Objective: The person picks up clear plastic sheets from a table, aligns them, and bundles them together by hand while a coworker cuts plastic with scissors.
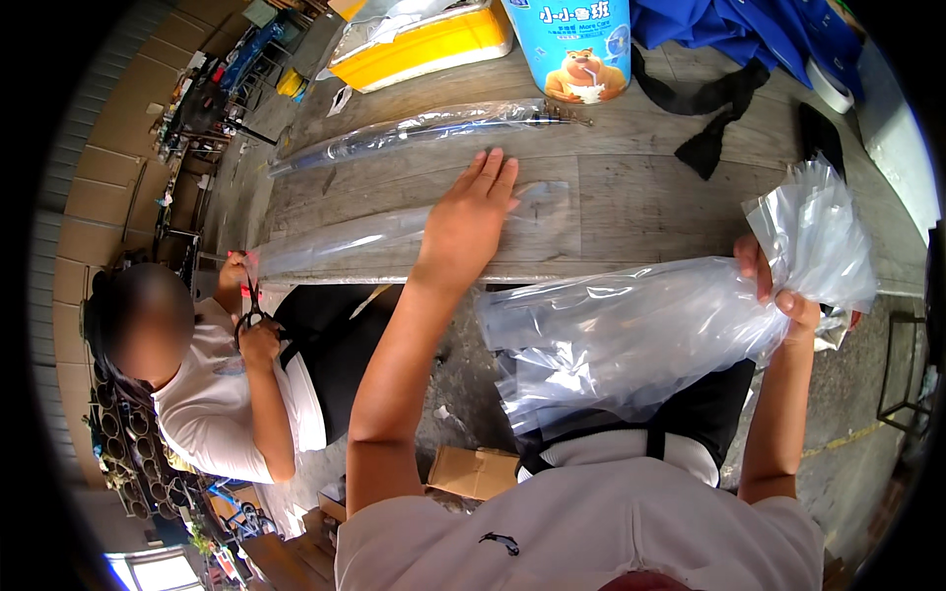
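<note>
My left hand lies flat with fingers stretched on a long clear plastic sleeve at the table's near edge. A thick bundle of clear plastic sleeves is in my right hand, whose fingers close around it near its gathered end. The rest of the bundle spreads leftward over my lap. At the left, a co-worker's hands are by the sleeve's far-left end, one of them on black-handled scissors. Beyond my left hand, another clear sleeve encloses long thin items with metal ends.
Along the table's back stand a yellow box and a light-blue tub with a cartoon bear. A black strap and blue fabric lie at the back right. A cardboard box sits on the floor beside me.
</note>
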`<state>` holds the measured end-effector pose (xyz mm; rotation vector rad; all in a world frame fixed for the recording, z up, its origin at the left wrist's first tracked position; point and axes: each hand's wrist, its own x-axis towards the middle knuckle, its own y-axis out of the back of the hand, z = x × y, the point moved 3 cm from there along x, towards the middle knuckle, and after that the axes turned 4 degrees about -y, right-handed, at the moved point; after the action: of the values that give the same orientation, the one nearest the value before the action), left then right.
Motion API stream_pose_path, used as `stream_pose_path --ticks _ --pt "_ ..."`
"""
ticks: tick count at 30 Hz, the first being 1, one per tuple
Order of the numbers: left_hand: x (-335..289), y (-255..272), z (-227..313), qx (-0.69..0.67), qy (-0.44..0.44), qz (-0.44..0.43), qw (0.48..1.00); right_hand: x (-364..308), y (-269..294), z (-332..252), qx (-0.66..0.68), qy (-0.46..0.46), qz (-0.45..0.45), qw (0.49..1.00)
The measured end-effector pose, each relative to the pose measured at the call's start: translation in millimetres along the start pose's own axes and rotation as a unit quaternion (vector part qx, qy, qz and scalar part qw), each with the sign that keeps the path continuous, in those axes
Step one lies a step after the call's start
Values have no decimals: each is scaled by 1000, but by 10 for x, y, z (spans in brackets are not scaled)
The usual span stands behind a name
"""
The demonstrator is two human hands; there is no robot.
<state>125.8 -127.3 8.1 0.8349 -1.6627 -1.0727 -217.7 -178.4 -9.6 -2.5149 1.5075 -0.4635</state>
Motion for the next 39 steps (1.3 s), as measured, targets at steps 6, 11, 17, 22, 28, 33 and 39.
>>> stream_pose_path --ticks 6,11,17,22,28,33,39 --pt "2 -1 -5 -8 0 0 1000 17 -90 -47 16 -10 2 1000" --pt "-11 -19 -13 -9 6 1 1000 11 -83 -25 31 -12 -7 999" --pt "72 180 176 -269 102 56 956 -155 -251 -55 4 -52 64 997" --pt "289 670 1145 -514 147 117 837 -219 -728 -119 44 -88 60 993" --pt "361 791 1582 -372 55 138 916 -223 -895 -58 95 -94 44 990" --pt "402 962 1614 -168 7 68 983 -206 -860 -135 118 -118 -1 986" --pt "-9 855 1431 -472 132 -82 868 -175 -628 8 116 -98 19 988"
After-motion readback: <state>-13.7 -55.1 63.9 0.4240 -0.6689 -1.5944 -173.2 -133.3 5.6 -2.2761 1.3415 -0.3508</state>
